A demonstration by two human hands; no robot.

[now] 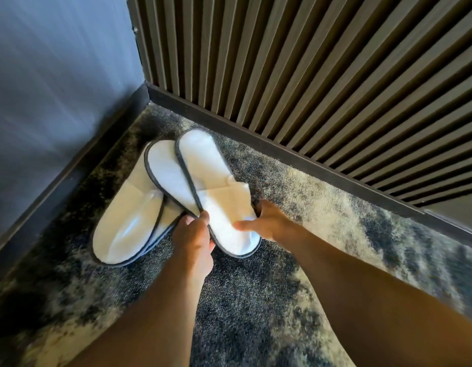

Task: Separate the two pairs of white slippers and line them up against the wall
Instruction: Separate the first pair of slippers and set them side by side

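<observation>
White slippers with dark trim lie in a fanned pile on the carpet in the corner. The rightmost slipper (219,197) lies on top, heel toward the slatted wall (322,75). My right hand (266,221) grips its toe end, thumb on top and fingers under the right edge. My left hand (195,234) pinches the dark rim where this slipper crosses the middle slipper (168,176). A third slipper (126,223) lies on the left, toe toward me, with another partly hidden beneath it.
The corner is formed by a blue-grey wall (57,88) on the left and the slatted panel wall behind, both with dark skirting (309,160). Mottled grey and cream carpet (256,300) stretches along the slatted wall to the right.
</observation>
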